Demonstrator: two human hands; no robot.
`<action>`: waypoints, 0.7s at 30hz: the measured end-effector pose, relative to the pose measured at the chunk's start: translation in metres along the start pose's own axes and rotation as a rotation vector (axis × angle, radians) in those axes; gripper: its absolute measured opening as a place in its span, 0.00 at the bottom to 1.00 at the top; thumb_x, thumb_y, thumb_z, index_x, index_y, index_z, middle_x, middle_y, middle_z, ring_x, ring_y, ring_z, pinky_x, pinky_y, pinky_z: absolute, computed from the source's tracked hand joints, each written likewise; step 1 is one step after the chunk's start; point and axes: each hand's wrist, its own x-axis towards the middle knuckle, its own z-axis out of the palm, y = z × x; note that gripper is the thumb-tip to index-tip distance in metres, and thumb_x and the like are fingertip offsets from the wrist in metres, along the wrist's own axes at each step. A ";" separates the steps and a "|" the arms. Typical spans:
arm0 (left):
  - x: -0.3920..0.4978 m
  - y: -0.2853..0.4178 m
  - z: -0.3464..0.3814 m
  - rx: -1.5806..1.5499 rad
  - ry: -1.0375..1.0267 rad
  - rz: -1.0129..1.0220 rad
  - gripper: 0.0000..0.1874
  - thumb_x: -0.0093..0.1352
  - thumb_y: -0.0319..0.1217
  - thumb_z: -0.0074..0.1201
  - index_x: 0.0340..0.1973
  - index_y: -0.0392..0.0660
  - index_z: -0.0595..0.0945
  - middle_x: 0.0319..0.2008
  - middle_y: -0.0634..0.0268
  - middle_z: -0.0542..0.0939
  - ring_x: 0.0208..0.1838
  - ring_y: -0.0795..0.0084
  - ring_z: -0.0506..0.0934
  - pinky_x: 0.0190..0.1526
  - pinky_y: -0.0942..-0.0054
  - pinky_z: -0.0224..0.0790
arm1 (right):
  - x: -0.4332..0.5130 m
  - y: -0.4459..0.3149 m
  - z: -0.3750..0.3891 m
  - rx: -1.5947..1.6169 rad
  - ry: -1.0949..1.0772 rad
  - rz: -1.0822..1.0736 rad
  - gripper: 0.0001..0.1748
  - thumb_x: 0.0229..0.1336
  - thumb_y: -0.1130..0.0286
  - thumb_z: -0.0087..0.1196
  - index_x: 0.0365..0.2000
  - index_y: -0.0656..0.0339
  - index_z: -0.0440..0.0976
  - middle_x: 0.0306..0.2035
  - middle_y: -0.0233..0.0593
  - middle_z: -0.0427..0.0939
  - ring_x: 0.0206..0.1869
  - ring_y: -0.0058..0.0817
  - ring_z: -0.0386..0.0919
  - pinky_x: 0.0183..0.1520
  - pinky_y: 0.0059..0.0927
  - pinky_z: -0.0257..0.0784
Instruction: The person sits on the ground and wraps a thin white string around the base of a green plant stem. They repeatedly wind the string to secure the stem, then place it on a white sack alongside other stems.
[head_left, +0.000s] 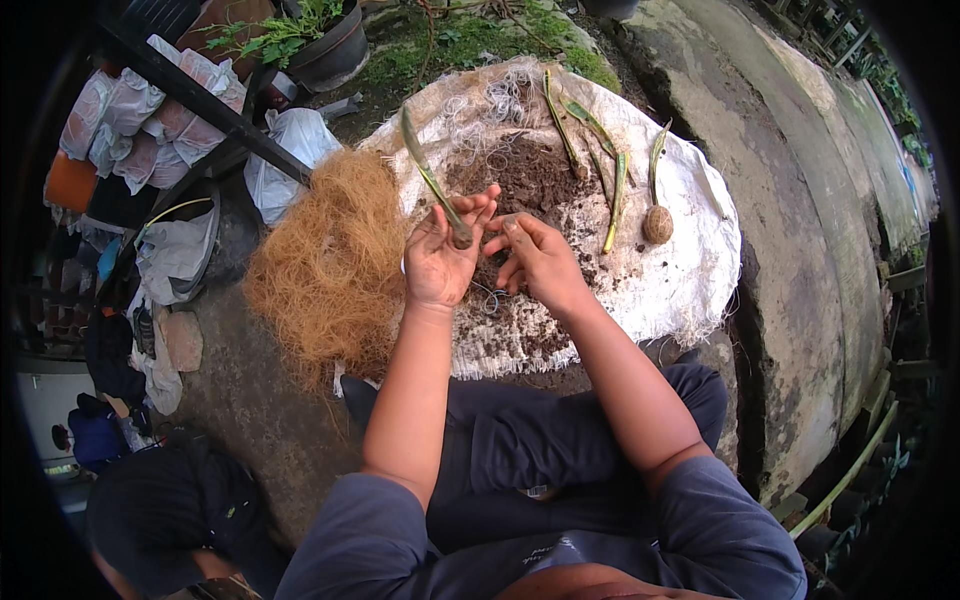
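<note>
My left hand is palm up and holds a long green leaf cutting by its base, the leaf pointing away from me. Close beside that base is my right hand, its thumb and index finger pinched together; whether anything thin is between them cannot be made out. Under both hands, dark soil is spread on a white woven sack. A loose bluish thread lies near my wrists. Farther right are more leaf cuttings and a brown fibre-wrapped ball with a leaf growing from it.
A heap of brown coconut fibre spreads at the left of the sack. Tangled white threads lie at its far edge. A potted plant, filled plastic bags and a white bag stand beyond. Another person is at lower left.
</note>
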 end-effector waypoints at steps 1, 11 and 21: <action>0.000 0.000 0.002 -0.070 0.046 -0.009 0.18 0.81 0.41 0.48 0.46 0.37 0.80 0.47 0.54 0.81 0.43 0.64 0.78 0.53 0.61 0.77 | 0.005 0.005 -0.006 -0.081 0.054 0.010 0.19 0.79 0.58 0.43 0.55 0.63 0.71 0.41 0.37 0.80 0.29 0.20 0.78 0.35 0.25 0.77; -0.015 -0.041 0.017 -0.680 -0.193 -0.670 0.15 0.84 0.41 0.38 0.42 0.43 0.71 0.30 0.68 0.65 0.22 0.80 0.61 0.18 0.82 0.50 | 0.020 0.031 -0.020 0.725 -0.339 0.095 0.38 0.75 0.37 0.41 0.48 0.68 0.77 0.44 0.48 0.82 0.47 0.31 0.81 0.48 0.35 0.80; -0.005 -0.040 0.012 -0.205 -0.070 -0.576 0.13 0.83 0.44 0.44 0.41 0.50 0.72 0.26 0.72 0.70 0.17 0.83 0.60 0.20 0.81 0.51 | 0.027 0.016 -0.025 -0.084 0.189 -0.094 0.23 0.76 0.53 0.52 0.35 0.65 0.79 0.27 0.32 0.80 0.25 0.13 0.75 0.25 0.16 0.68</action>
